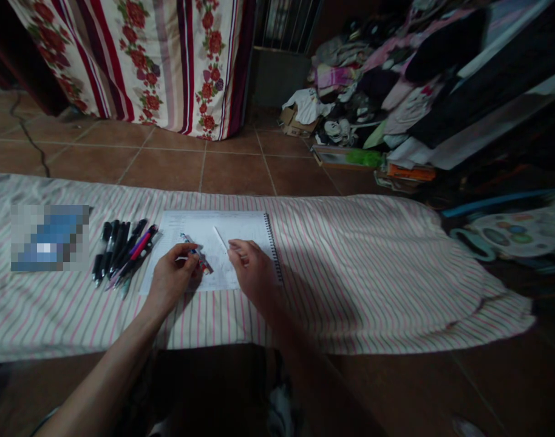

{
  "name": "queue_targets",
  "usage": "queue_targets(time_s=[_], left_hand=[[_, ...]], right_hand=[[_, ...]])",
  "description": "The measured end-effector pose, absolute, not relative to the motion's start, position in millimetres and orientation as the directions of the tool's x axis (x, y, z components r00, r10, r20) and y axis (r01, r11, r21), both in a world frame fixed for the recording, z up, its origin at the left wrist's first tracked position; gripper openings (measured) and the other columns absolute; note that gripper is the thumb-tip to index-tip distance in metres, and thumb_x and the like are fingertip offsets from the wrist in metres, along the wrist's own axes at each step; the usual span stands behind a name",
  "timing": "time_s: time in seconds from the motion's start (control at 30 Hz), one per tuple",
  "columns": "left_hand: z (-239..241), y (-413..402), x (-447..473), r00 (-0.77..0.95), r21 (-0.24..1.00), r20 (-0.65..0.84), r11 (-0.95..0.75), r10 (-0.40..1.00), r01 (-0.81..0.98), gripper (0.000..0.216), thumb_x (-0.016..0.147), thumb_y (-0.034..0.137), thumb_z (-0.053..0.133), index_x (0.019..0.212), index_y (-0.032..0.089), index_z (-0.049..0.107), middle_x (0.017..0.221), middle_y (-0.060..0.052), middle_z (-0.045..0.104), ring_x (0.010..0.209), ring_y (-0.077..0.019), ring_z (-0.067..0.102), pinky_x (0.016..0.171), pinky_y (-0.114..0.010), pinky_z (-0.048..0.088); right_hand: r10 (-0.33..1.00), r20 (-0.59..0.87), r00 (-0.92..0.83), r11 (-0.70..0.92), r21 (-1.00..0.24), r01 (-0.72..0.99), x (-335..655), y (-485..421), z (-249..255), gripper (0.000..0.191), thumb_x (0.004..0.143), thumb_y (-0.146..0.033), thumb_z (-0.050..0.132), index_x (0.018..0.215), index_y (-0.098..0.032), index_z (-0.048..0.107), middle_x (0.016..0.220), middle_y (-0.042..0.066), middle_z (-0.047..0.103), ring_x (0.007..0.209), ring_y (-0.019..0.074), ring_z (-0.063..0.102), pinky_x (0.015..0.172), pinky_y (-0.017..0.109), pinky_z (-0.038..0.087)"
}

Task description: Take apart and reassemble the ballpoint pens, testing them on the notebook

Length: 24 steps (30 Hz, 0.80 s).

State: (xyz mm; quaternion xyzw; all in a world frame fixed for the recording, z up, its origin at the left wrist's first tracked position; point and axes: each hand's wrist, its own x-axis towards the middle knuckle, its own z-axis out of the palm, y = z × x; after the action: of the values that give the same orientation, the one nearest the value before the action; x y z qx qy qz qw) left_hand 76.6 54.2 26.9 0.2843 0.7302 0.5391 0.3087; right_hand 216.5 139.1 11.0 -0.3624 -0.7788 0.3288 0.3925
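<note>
My left hand [176, 270] pinches a slim pen [206, 264] with red, white and dark parts between thumb and fingertips. Its upper end pokes out beyond the fingers, and its middle is partly covered by them. In my right hand [250, 267], closed at the fingertips, is a thin white stick [220, 235] that looks like a pen refill and points up and left. Both hands are over a spiral notebook [250, 226], open at a page with faint print or writing. Left of the notebook lies a bunch of pens [120, 243], mostly black, with a purple-pink one among them.
A pink-and-grey striped cloth [359, 267] covers the low surface. A blurred-out blue rectangular item [50, 237] lies at its left. Behind are a tiled floor [232, 164], a floral curtain [177, 67] and a heap of clothes [373, 85]. A patterned white object [517, 233] stands at right.
</note>
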Motion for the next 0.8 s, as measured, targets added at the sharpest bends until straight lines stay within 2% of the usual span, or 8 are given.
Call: queue_targets(time_s=[0.1, 0.23, 0.47, 0.6, 0.7, 0.8], left_hand=[[27, 54, 78, -0.641, 0.964, -0.183, 0.264, 0.746, 0.032, 0.033, 0.066, 0.036, 0.064, 0.092, 0.017, 0.062, 0.061, 0.003, 0.06, 0.048, -0.0115, 0.056, 0.048, -0.023, 0.046], [24, 55, 78, -0.642, 0.967, -0.181, 0.253, 0.745, 0.021, 0.032, 0.064, 0.036, 0.066, 0.091, 0.017, 0.062, 0.064, 0.003, 0.06, 0.048, -0.0106, 0.056, 0.048, -0.023, 0.045], [18, 57, 77, -0.632, 0.975, -0.15, 0.218, 0.76, 0.031, 0.031, 0.066, 0.035, 0.066, 0.091, 0.017, 0.061, 0.061, 0.003, 0.059, 0.051, -0.0123, 0.058, 0.05, -0.023, 0.045], [23, 57, 76, -0.652, 0.972, -0.139, 0.23, 0.746, 0.056, 0.031, 0.065, 0.036, 0.067, 0.089, 0.016, 0.062, 0.061, 0.002, 0.06, 0.051, -0.0125, 0.058, 0.051, -0.024, 0.045], [29, 57, 74, -0.658, 0.976, -0.118, 0.21, 0.743, 0.062, 0.032, 0.062, 0.037, 0.069, 0.087, 0.017, 0.063, 0.064, 0.001, 0.062, 0.052, -0.0132, 0.058, 0.051, -0.024, 0.045], [34, 56, 74, -0.654, 0.976, -0.152, 0.216, 0.741, 0.017, 0.033, 0.06, 0.035, 0.069, 0.086, 0.017, 0.063, 0.061, 0.001, 0.062, 0.051, -0.0137, 0.058, 0.049, -0.025, 0.045]], right_hand=[[0.85, 0.366, -0.379, 0.506, -0.767, 0.395, 225, 153, 8, 0.018, 0.082, -0.018, 0.053, 0.095, -0.018, 0.065, 0.085, 0.005, 0.065, 0.069, 0.0131, 0.062, 0.064, 0.024, 0.051], [0.847, 0.333, -0.414, 0.516, -0.7, 0.493, 233, 159, 6, 0.016, 0.08, -0.016, 0.055, 0.09, -0.018, 0.067, 0.083, 0.005, 0.064, 0.067, 0.0128, 0.061, 0.065, 0.024, 0.049], [0.808, 0.392, -0.441, 0.581, -0.655, 0.483, 226, 146, 19, 0.014, 0.082, -0.022, 0.055, 0.075, -0.02, 0.067, 0.073, 0.002, 0.063, 0.062, 0.0112, 0.056, 0.065, 0.023, 0.046], [0.758, 0.411, -0.507, 0.597, -0.749, 0.286, 224, 128, 38, 0.015, 0.082, -0.024, 0.054, 0.072, -0.019, 0.063, 0.069, 0.001, 0.061, 0.062, 0.0107, 0.056, 0.061, 0.022, 0.048], [0.724, 0.32, -0.611, 0.472, -0.876, 0.101, 222, 99, 62, 0.011, 0.081, -0.026, 0.055, 0.084, -0.02, 0.063, 0.078, 0.002, 0.062, 0.07, 0.0113, 0.061, 0.054, 0.019, 0.049], [0.682, 0.301, -0.667, 0.43, -0.903, 0.031, 216, 57, 85, 0.023, 0.082, -0.024, 0.054, 0.104, -0.023, 0.06, 0.096, 0.003, 0.065, 0.082, 0.0127, 0.063, 0.061, 0.02, 0.053]])
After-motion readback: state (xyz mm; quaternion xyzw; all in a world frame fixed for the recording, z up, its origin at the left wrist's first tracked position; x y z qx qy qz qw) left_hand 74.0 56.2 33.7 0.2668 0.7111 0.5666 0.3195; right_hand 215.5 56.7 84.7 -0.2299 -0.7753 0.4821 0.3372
